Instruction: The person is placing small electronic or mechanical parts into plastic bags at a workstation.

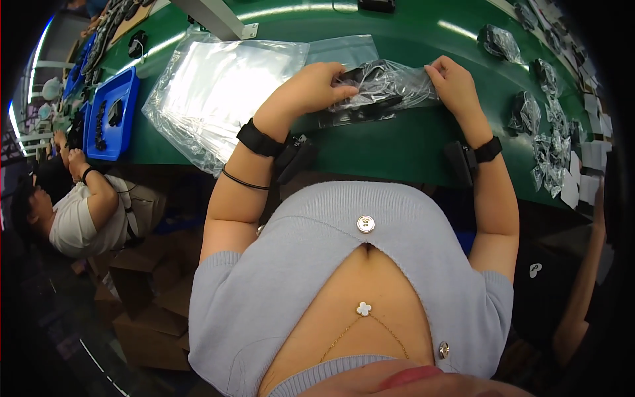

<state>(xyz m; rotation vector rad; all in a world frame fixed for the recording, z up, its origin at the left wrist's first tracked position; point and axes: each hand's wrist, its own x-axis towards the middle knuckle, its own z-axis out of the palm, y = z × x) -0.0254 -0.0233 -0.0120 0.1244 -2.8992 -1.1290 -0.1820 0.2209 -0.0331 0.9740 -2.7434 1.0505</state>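
Observation:
A clear plastic bag [397, 83] with a dark object inside lies crosswise over the green table; folds and glare keep me from making out the object's kind. My left hand [316, 87] is closed on the bag's left end, thumb and fingers around the dark part. At the opposite end my right hand [454, 81] pinches the plastic between thumb and fingertips. Just left of my left hand, a stack of flat clear plastic bags [225, 86] spreads over the table, bright with glare.
Several bagged dark items [501, 44] lie along the right side of the green table [410, 155]. A blue tray [111, 112] with dark parts stands at the left, near a seated person [92, 208]. A metal post [218, 16] rises behind the stack. Cardboard boxes [149, 317] are below left.

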